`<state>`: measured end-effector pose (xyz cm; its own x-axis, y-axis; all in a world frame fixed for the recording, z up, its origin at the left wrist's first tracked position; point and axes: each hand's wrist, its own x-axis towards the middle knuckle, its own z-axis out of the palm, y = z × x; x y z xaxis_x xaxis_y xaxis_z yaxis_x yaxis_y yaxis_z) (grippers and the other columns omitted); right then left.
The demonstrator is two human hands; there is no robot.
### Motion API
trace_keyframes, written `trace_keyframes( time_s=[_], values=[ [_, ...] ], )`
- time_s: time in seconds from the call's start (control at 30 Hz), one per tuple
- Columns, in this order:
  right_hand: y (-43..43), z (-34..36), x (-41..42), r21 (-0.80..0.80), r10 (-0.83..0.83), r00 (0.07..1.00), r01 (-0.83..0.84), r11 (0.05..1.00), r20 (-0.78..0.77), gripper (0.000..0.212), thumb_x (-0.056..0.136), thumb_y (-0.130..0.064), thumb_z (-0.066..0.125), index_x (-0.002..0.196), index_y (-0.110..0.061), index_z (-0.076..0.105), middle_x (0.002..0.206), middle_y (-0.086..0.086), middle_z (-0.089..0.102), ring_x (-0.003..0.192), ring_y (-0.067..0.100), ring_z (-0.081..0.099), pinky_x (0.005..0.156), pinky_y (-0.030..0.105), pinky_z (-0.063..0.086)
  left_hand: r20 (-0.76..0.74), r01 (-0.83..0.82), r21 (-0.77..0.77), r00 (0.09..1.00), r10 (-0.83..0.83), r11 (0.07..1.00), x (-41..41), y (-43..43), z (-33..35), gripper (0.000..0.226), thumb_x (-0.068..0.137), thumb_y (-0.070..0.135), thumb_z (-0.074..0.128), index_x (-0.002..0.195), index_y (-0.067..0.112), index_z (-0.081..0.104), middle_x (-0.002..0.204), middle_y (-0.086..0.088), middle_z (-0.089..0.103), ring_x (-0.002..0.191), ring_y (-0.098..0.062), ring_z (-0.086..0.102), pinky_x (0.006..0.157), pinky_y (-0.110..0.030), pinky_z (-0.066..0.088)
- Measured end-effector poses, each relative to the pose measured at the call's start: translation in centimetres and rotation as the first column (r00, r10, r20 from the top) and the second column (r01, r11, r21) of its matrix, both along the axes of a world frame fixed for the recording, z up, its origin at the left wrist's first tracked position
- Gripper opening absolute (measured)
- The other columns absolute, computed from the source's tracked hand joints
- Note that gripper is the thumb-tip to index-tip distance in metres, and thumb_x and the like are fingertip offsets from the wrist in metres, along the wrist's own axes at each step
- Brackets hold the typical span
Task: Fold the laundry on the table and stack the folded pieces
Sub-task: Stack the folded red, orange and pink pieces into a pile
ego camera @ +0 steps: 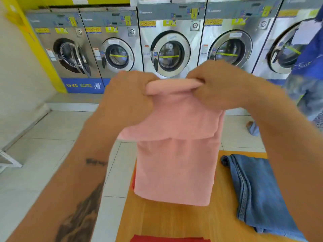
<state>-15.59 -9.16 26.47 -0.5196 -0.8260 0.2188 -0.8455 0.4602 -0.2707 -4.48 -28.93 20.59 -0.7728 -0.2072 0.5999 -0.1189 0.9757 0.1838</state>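
I hold a pink cloth (176, 165) up in the air above the wooden table (174, 222). My left hand (127, 98) grips its top left corner and my right hand (218, 86) grips its top right corner. The cloth hangs doubled over, with a shorter front flap ending about halfway down. Blue jeans (257, 194) lie folded on the table at the right. A red garment (167, 238) shows at the table's near edge. Another red piece (133, 180) peeks out behind the pink cloth's left side.
A row of steel front-loading washing machines (169, 49) lines the far wall; the leftmost door stands open. A person in blue (309, 67) stands at the right by the machines. White tiled floor (43, 154) lies left of the table.
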Motion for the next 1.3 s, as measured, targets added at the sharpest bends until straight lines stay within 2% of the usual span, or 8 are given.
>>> trace_keyframes(
  time_s=[0.23,0.37,0.53,0.73,0.87,1.1,1.2,1.3],
  values=[
    [-1.4,-17.4,-2.6,0.137,-0.214,0.977,0.215,0.967,-0.026,0.057,0.075,-0.011,0.055,0.128,-0.031,0.058,0.131,0.001,0.063,0.118,0.033,0.058,0.092,0.043,0.051,0.389,-0.036,0.028,0.921,0.023,0.999,-2.5,2.5,-14.2,0.064,0.078,0.013,0.065,0.139,0.024,0.050,0.139,-0.002,0.056,0.126,-0.028,0.053,0.104,-0.044,0.041],
    [1.5,-26.1,-1.2,0.494,-0.068,0.996,0.035,0.869,0.050,0.073,0.086,-0.036,0.055,0.153,-0.035,0.025,0.166,0.001,0.016,0.150,0.033,0.014,0.118,0.057,0.020,0.655,0.047,-0.125,0.754,0.047,0.991,-1.0,3.8,-21.9,0.089,0.079,0.049,0.063,0.151,0.022,0.018,0.159,-0.005,0.017,0.144,-0.030,0.019,0.111,-0.059,0.022],
    [3.4,-30.6,0.8,0.590,-0.152,0.977,0.034,0.807,0.152,0.102,0.079,-0.045,0.044,0.150,-0.038,-0.028,0.160,-0.001,-0.036,0.147,0.036,-0.030,0.118,0.064,-0.003,0.697,0.015,-0.019,0.717,0.002,1.000,0.3,4.4,-25.5,0.096,0.077,0.057,0.055,0.153,0.029,0.004,0.163,0.000,-0.005,0.149,-0.030,0.001,0.112,-0.063,0.012],
    [2.6,-30.2,2.4,0.630,-0.178,0.981,0.093,0.771,0.072,0.108,0.079,-0.049,0.050,0.152,-0.028,-0.026,0.161,0.005,-0.034,0.147,0.037,-0.028,0.114,0.070,-0.003,0.753,-0.018,0.096,0.656,-0.060,0.995,1.3,4.5,-26.2,0.101,0.077,0.069,0.033,0.149,0.034,-0.028,0.155,0.005,-0.041,0.144,-0.023,-0.033,0.116,-0.061,-0.010],
    [2.1,-27.6,2.6,0.623,-0.201,0.964,0.051,0.781,0.173,0.101,0.082,-0.043,0.052,0.157,-0.028,-0.013,0.166,0.001,-0.020,0.152,0.032,-0.014,0.116,0.069,0.000,0.762,-0.060,0.162,0.641,-0.087,0.985,1.6,5.3,-24.0,0.093,0.088,0.061,0.045,0.155,0.032,-0.012,0.162,0.004,-0.026,0.148,-0.021,-0.023,0.118,-0.059,-0.004],
    [5.8,-25.3,7.6,0.135,-0.142,0.851,0.085,0.987,0.505,0.065,0.089,-0.024,0.055,0.150,-0.033,0.035,0.157,-0.011,0.035,0.143,0.013,0.033,0.114,0.028,0.029,0.287,-0.124,0.580,0.956,-0.059,0.805,12.4,7.8,-22.7,0.047,0.085,0.022,0.052,0.129,0.036,0.055,0.128,0.023,0.051,0.115,0.001,0.050,0.098,-0.020,0.042],
    [8.7,-26.1,10.3,0.150,-0.201,0.799,0.140,0.979,0.566,0.059,0.090,-0.020,0.058,0.146,-0.030,0.043,0.150,-0.005,0.044,0.130,0.014,0.048,0.099,0.021,0.040,0.358,-0.242,0.594,0.934,0.018,0.767,18.1,8.7,-24.2,0.046,0.082,0.020,0.054,0.126,0.033,0.057,0.124,0.015,0.052,0.112,-0.007,0.054,0.096,-0.025,0.043],
    [11.0,-28.0,13.3,0.413,-0.362,0.730,0.120,0.903,0.580,0.069,0.089,-0.031,0.058,0.152,-0.030,0.030,0.154,0.003,0.034,0.130,0.023,0.046,0.092,0.026,0.042,0.585,-0.399,0.588,0.811,-0.028,0.704,22.1,9.8,-26.3,0.055,0.087,0.028,0.058,0.140,0.033,0.046,0.140,0.003,0.044,0.126,-0.021,0.047,0.103,-0.036,0.041]
  ],
)
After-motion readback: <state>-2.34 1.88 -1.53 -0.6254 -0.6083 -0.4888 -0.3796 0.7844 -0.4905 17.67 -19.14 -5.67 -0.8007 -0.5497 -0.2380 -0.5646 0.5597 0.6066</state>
